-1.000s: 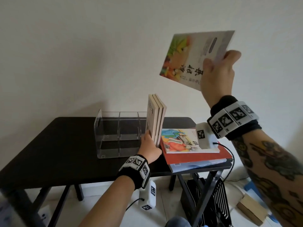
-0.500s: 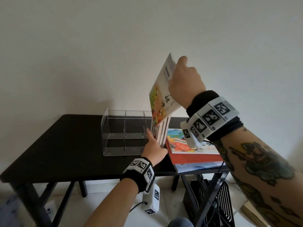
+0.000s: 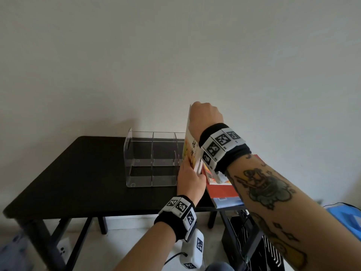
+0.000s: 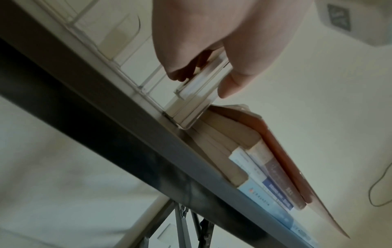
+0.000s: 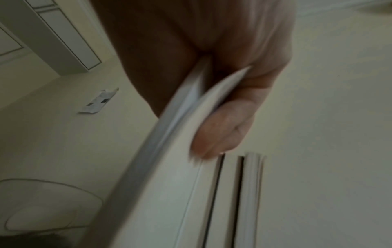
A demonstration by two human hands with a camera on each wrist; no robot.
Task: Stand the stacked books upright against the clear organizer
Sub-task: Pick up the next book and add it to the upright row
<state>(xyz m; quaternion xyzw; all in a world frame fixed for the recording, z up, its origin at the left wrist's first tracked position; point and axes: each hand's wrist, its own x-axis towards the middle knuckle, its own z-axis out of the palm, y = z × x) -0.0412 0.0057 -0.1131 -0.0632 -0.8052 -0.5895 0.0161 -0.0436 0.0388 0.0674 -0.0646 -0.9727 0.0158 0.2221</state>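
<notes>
Two hands busy at the right end of the black table [image 3: 78, 173]. Right hand [image 3: 206, 116] curled over the top edge of a colourful book [image 3: 192, 151], thumb and fingers pinching it, holding it close to upright at 3 o'clock of the upright books [image 5: 250, 193], which stand against the right end wall of the clear organizer [image 3: 152, 159]. Left hand [image 3: 190, 179] low at 6 o'clock of that row, thumb on one side and fingers on the other, gripping the near bottom edges of the standing books. Narrow dark gaps visible between the standing volumes from the right wrist; the colourful book's cover bowed slightly away from its pages there. At 4 o'clock of the row, just beside it, a flat stack of books [image 3: 222, 190], red cover near the top and blue-and-white ones beneath, jutting past the table's front right corner. Little room on that side: stack and right forearm crowding the row. Organizer's compartments open upward, its far side near the pale wall [image 3: 175, 55]. From 9 o'clock of the organizer, bare tabletop out to the left edge. Below the table at 5 o'clock, a black slatted rack [image 3: 254, 241] on the floor; at far right, something blue [image 3: 345, 216], too cropped to identify.
</notes>
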